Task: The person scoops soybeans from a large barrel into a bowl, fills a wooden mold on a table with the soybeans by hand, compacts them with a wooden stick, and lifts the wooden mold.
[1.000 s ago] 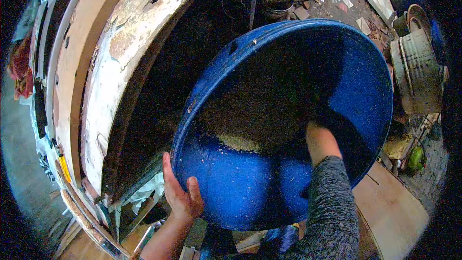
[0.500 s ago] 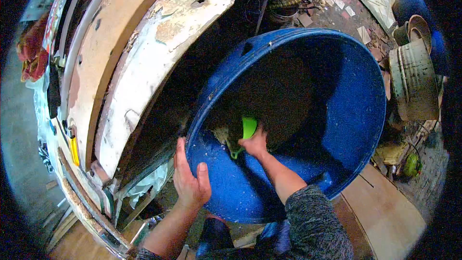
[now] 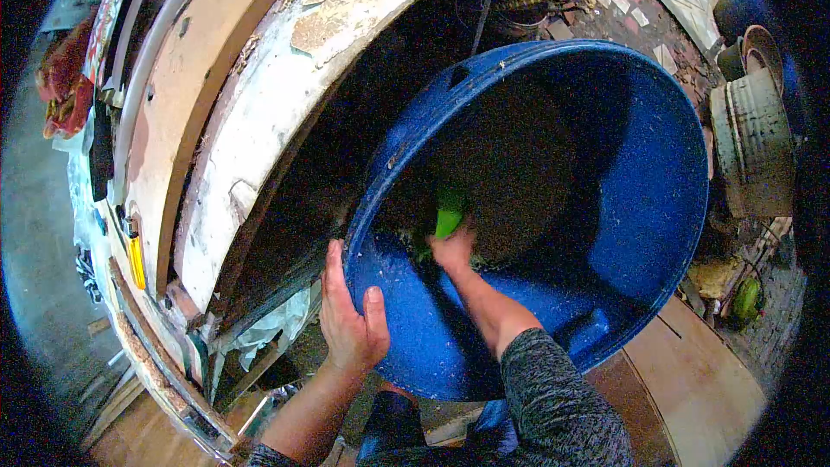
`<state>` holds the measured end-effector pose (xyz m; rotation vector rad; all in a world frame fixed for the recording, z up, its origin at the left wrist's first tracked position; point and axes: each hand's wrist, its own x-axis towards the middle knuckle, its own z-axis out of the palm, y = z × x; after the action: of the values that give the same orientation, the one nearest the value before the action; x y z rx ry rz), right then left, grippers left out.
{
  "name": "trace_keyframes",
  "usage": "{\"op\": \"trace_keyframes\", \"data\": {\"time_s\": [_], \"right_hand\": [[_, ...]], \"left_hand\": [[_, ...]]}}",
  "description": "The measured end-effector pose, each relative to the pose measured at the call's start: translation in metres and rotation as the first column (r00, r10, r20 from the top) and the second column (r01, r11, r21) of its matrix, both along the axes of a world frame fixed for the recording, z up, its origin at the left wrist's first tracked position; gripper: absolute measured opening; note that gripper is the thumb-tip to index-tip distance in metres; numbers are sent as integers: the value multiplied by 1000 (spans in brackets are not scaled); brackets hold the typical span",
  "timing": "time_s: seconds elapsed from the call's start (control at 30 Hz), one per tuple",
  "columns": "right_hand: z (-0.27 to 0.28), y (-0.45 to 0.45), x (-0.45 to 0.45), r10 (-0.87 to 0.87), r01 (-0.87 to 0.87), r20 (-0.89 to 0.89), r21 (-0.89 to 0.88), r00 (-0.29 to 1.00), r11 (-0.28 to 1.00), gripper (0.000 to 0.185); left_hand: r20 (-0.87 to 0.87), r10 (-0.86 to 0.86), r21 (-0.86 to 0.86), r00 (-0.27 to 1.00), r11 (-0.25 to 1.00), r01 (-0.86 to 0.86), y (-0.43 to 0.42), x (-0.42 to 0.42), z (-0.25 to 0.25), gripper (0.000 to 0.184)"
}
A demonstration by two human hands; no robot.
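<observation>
Large blue barrel (image 3: 648,199) at the centre, tilted, wide mouth facing the viewer, with pale specks on the lower inner wall and contents too dark to make out. Inside the barrel, left of its middle, a green scoop (image 3: 450,210), gripped in the right hand (image 3: 454,251), with curled fingers partly lost in shadow. At the barrel's near left edge, the left hand (image 3: 354,324), spread and touching the rim, fingers straight, thumb apart, not clenched. To the left, a worn white panel (image 3: 259,156) beside a tan board (image 3: 169,134); farther out, a yellow-handled tool (image 3: 136,261). To the right, near the barrel, a grimy metal tin (image 3: 750,147).
</observation>
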<state>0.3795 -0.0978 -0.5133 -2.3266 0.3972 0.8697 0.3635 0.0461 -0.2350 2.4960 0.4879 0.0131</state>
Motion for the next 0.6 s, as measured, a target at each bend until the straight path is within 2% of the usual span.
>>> {"op": "trace_keyframes", "data": {"time_s": [0.07, 0.1, 0.13, 0.17, 0.23, 0.27, 0.3, 0.37, 0.47, 0.53, 0.6], "right_hand": [[-7, 1, -7, 22, -23, 9, 23, 1000, 999, 88], [-5, -9, 3, 24, -24, 11, 23, 1000, 999, 88], [-5, -30, 23, 5, 18, -232, 97, 973, 995, 69], [-7, -51, 38, 6, 77, -462, 160, 887, 984, 53], [-32, -75, 35, 21, 30, -375, 130, 927, 991, 47], [-34, -77, 30, 208, -166, -295, 160, 933, 973, 45], [-90, -77, 14, 354, -335, -257, 117, 899, 935, 44], [-196, -75, -16, 618, -630, -183, -9, 765, 777, 42], [-105, -54, 29, 289, -305, -130, -129, 948, 944, 44], [-91, -40, 41, 206, -220, -97, -166, 974, 961, 48], [-88, -22, 42, 206, -214, -68, -170, 976, 962, 54]], "left_hand": [[-20, 12, -41, 1000, 999, -13, -1, 1, 3, 68], [-40, 24, -84, 999, 996, -27, -1, 1, 4, 67], [-35, 24, -84, 999, 996, -27, -2, 1, 4, 67], [-25, 18, -76, 1000, 997, -20, -2, 1, 2, 67], [-11, 14, -65, 1000, 998, -15, -1, 1, 2, 66], [-16, 17, -69, 1000, 997, -18, -1, 1, 3, 66], [-20, 18, -74, 1000, 997, -19, -2, 2, 3, 65], [-24, 13, -79, 1000, 997, -15, -2, 1, 4, 65], [3, 8, -60, 1000, 998, -8, 0, 1, 1, 67], [13, 4, -46, 1000, 999, -4, 1, -1, -1, 69], [23, -10, -24, 1000, 1000, 10, 1, 0, 0, 68]]}}
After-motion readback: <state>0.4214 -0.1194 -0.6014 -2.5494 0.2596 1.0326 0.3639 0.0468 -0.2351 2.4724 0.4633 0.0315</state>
